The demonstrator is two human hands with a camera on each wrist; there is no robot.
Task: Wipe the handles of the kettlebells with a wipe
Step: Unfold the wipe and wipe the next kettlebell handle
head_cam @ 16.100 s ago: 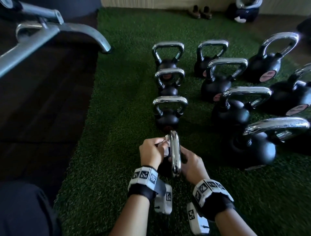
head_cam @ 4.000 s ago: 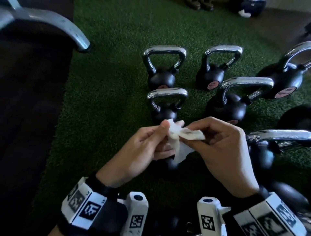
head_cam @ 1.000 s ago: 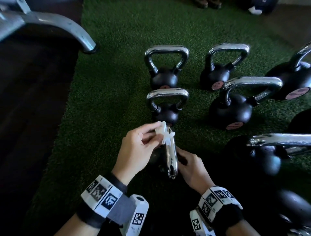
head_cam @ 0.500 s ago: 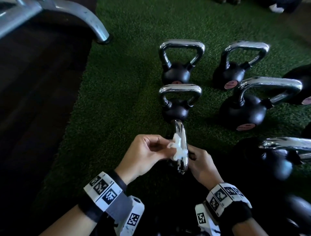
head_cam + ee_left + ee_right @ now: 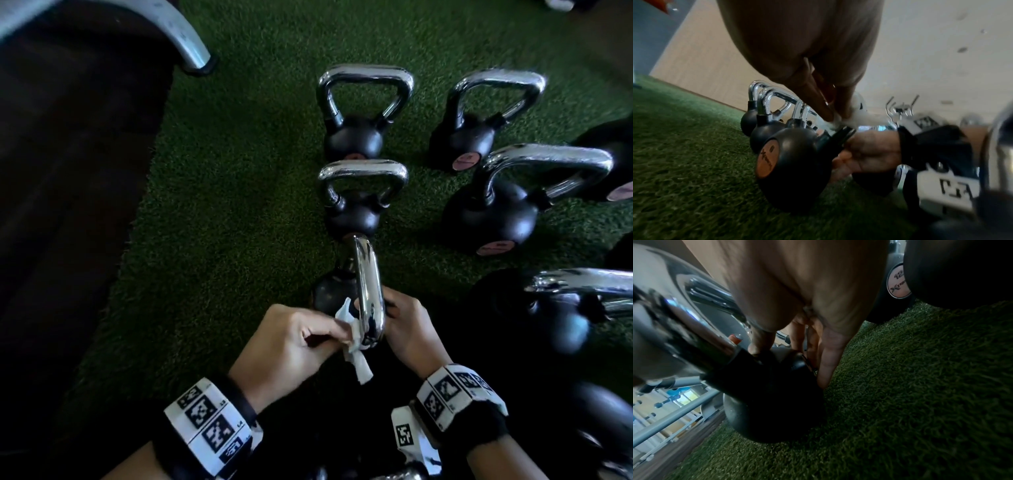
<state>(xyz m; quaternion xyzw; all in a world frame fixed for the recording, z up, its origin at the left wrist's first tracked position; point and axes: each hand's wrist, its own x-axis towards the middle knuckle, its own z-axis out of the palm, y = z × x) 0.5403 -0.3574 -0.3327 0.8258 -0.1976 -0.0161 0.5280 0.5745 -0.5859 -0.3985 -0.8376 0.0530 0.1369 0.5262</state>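
While the nearest kettlebell (image 5: 330, 291) stands on the green turf (image 5: 212, 240) at the near end of the left-hand row, the left hand (image 5: 291, 339) pinches a white wipe (image 5: 354, 339) against the near end of its chrome handle (image 5: 368, 287). The right hand (image 5: 407, 325) holds the black ball from the right, fingers (image 5: 828, 356) lying along it. More kettlebells (image 5: 356, 137) stand beyond.
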